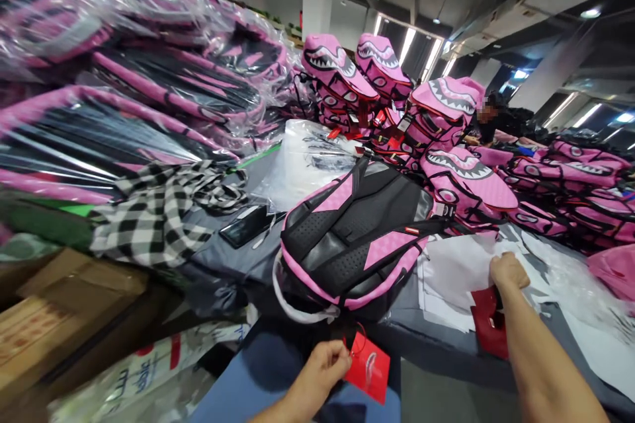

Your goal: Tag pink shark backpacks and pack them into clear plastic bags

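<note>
My left hand (321, 365) is closed in a pinch at the string and edge of a red hang tag (370, 367) with a white mark. Just above it, a pink and black backpack (354, 234) lies with its straps and padded back facing up. A whitish loop (282, 291) curves round the pack's lower end. To the right, my right hand (509, 271) is closed over white sheets (449, 271); its fingertips are hidden. A red piece with a dark part (489, 322) hangs over the table edge beside that wrist; whether the hand grips it is unclear.
Plastic-wrapped pink and black bags (163, 92) pile up at left. Behind the pack stand pink shark-mouth backpacks (444, 112) and clear plastic bags (315, 152). A checked cloth (159, 211), a phone (245, 226) and a cardboard box (64, 317) are at left. A person (489, 119) is farther back.
</note>
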Tool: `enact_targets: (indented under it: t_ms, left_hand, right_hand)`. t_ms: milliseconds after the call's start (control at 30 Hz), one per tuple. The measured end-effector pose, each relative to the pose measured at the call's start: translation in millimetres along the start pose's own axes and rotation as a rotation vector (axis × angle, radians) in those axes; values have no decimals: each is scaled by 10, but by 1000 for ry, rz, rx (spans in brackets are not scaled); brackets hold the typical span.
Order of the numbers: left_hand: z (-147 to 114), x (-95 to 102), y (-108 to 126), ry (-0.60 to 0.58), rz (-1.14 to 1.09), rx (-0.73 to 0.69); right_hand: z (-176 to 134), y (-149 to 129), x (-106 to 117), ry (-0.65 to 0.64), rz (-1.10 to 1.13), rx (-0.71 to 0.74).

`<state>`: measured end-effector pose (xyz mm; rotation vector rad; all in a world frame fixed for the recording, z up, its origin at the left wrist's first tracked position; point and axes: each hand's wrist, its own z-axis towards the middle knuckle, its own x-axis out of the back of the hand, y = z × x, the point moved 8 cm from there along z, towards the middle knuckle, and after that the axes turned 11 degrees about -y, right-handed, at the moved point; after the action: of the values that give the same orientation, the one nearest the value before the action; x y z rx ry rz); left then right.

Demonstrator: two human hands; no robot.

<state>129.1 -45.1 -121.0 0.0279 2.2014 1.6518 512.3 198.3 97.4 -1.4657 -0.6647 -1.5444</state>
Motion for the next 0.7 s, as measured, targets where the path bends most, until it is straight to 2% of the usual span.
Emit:
enact_targets:
  t_ms: [100,133,167,200,233,300,333,367,400,467,567,633,700]
  left_hand:
    - [-20,-71,56,-18,-125,-2]
    - [-27,-86,57,-21,-165,5]
    - [-36,-102,57,-27,-195,10]
    - [-45,-116,61,-31,-210,18]
    - [-56,-126,70,-32,-205,28]
    - [-86,-148,119,-33,-162,42]
    - [-105,-164,164,-42,-135,37]
    - [-129,-183,221,-60,-103,24]
    - [-157,-203,288,-91,-56,3]
    - [-224,-225,460,-170,135,-80]
    - [-353,-192,842,-207,702,-394]
    - [-431,-158,1068,-154,1068,-629]
    - [-449,-124,1198,-117,1312,-764]
  right_hand:
    - [-107,-42,162,73,36,5]
    - [-250,-118,259,123,71,79]
    - [-476,-236,343,162,121,217]
    - [-802,-377,406,195,184,403]
    - [-1241,-559,411,175,269,681]
    - [-2327,-865,146,-72,302,1227]
    - [-2860,-933,-61,-190,258,1413]
    - [-3289,-956,-253,-235,232,1512]
    - [-3591,-962,-416,-222,235,1540]
    - [-3759,-940,-680,-217,354,1362]
    - [-3528,-874,-925,-455,638,1081]
    - [-3320,-833,-947,-612,772,925]
    - [-3220,-819,-915,-700,832,825]
